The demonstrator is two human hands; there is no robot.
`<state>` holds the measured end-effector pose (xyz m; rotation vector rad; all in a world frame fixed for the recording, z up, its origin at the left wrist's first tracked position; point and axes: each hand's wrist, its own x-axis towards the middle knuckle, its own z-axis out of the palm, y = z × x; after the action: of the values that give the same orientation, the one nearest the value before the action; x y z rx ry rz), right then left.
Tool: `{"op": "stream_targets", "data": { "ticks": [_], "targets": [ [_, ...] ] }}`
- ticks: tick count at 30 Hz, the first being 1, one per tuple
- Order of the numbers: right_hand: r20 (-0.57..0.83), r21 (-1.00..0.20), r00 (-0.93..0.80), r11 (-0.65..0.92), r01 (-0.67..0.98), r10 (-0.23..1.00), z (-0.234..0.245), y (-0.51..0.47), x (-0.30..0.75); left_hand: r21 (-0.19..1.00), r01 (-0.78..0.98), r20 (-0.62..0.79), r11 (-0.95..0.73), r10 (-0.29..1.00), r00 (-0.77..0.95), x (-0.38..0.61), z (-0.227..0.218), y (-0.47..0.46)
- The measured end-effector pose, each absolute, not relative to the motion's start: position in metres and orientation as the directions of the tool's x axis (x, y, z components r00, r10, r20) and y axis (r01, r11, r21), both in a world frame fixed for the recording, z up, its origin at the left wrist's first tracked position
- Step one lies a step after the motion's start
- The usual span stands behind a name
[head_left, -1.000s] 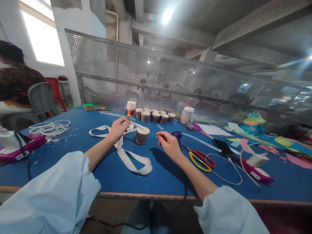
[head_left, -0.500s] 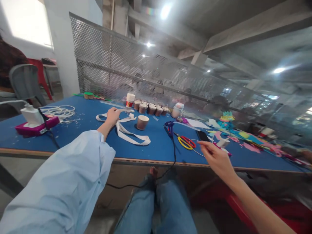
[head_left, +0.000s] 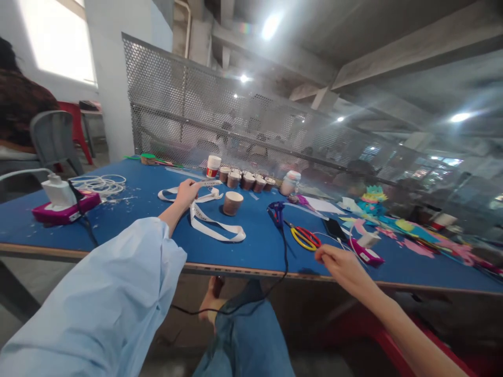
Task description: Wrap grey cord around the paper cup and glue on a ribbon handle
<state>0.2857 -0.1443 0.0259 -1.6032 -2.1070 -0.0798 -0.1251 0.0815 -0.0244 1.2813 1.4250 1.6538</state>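
My left hand (head_left: 186,194), in a pale blue sleeve, is closed on a white ribbon (head_left: 217,231) with dark print, whose loops lie on the blue table. To the right of that hand stands a brown paper cup (head_left: 233,203) with a white rim. My right hand (head_left: 346,268) hovers by the table's front edge with its fingers pinched; whether anything is between them is hidden. Closest to it are scissors (head_left: 304,239) with red and yellow handles, lying flat. Left of the scissors lies a dark blue glue gun (head_left: 277,213), its cord trailing over the edge.
Several brown cups (head_left: 247,180) stand along the back beside stacked white and red cups (head_left: 213,165) and a jar (head_left: 290,183). A purple power strip (head_left: 66,209) sits at left, another (head_left: 365,253) at right near a phone (head_left: 335,229). A perforated metal screen (head_left: 165,94) borders the table.
My right hand has moved slightly left and lower, its fingers curling in. My left hand keeps hold of the ribbon. The view has shifted a little, and my legs have moved.
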Motion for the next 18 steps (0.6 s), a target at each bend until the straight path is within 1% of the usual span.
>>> {"op": "stream_targets", "data": {
  "ticks": [1, 4, 7, 8, 10, 15, 18],
  "targets": [
    [0.437, -0.223, -0.238, 0.36, 0.906, 0.867, 0.03, -0.134, 0.267, 0.963, 0.113, 0.269, -0.244, 0.887, -0.375, -0.126, -0.023, 0.083],
    [0.455, -0.188, -0.391, 0.515, 0.836, 0.8, 0.036, -0.091, 0.213, 0.97, 0.01, 0.223, -0.244, 0.87, -0.441, -0.128, -0.018, 0.088],
    [0.428, -0.153, -0.494, 0.599, 0.786, 0.757, 0.026, -0.036, 0.168, 0.969, -0.066, 0.184, -0.239, 0.872, -0.454, -0.13, -0.014, 0.091],
    [0.42, -0.13, -0.523, 0.62, 0.774, 0.742, 0.02, -0.018, 0.158, 0.969, -0.082, 0.176, -0.235, 0.879, -0.444, -0.13, -0.014, 0.091],
    [0.426, -0.125, -0.547, 0.646, 0.753, 0.721, 0.008, 0.014, 0.144, 0.97, -0.102, 0.162, -0.221, 0.9, -0.405, -0.128, -0.016, 0.091],
    [0.512, -0.159, -0.504, 0.654, 0.74, 0.695, -0.005, 0.052, 0.138, 0.98, -0.082, 0.154, -0.181, 0.954, -0.259, -0.103, -0.019, 0.087],
    [0.471, -0.127, -0.571, 0.692, 0.711, 0.672, -0.005, 0.05, 0.139, 0.983, -0.056, 0.164, -0.177, 0.97, -0.182, -0.081, -0.017, 0.077]
  ]
}}
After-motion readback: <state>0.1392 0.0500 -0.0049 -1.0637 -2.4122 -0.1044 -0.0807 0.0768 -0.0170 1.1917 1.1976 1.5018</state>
